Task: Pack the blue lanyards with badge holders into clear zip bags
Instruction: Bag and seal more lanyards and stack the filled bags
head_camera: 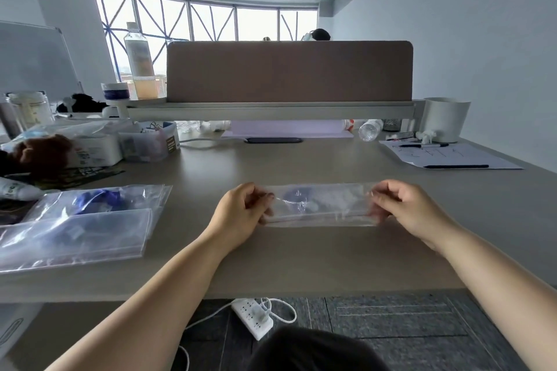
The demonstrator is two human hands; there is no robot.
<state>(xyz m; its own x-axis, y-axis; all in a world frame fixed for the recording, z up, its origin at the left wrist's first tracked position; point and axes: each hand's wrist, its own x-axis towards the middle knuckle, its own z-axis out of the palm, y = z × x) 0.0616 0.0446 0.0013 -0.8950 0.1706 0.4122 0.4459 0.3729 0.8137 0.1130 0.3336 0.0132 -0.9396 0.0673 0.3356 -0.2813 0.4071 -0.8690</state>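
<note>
A clear zip bag (pixel 322 205) is held just above the middle of the desk, stretched flat between both hands. A blue lanyard (pixel 297 193) shows faintly through its far left part. My left hand (pixel 241 214) pinches the bag's left end and my right hand (pixel 404 209) pinches its right end. On the left of the desk lies a pile of clear zip bags (pixel 75 232), and one of them holds a blue lanyard (pixel 96 199).
The desk's left side is crowded with a wipes box (pixel 93 147), a small clear bin (pixel 147 141) and jars. A paper with pens (pixel 446 156) and a white pot (pixel 446 117) sit at the right. A divider panel (pixel 289 72) closes the back. A power strip (pixel 253 318) lies on the floor.
</note>
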